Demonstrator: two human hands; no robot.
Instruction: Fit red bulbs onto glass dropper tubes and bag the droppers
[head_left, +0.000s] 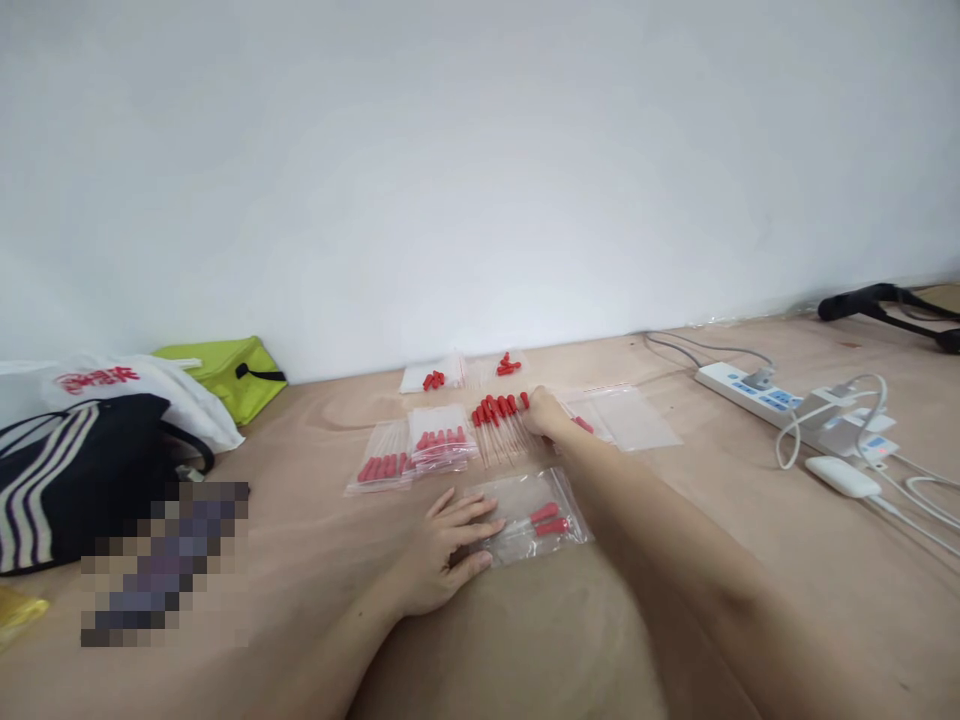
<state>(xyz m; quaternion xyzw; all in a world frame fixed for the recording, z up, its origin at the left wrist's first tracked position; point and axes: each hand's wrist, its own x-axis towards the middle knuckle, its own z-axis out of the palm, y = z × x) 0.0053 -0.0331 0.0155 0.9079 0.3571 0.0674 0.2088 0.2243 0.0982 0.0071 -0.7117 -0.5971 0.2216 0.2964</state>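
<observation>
My left hand [442,555] lies with spread fingers on the edge of a clear zip bag [495,492]. Inside that bag are two droppers [551,525] with red rubber bulbs and clear tubes. My right hand [547,415] reaches forward, its fingers curled at the right end of a row of loose red-bulbed droppers [491,408]. It seems to pinch the endmost dropper [524,400]; the fingertips are partly hidden. Left of the row lie filled bags of droppers [442,440], [384,467]. Another bag with a red bulb [583,425] lies partly behind my right wrist.
An empty-looking clear bag [637,415] lies to the right. Small red bulbs [433,380] sit on bags near the wall. A power strip [750,392] with cables and a white adapter [841,477] is at right. A black bag [82,470] and green bag [232,375] stand left.
</observation>
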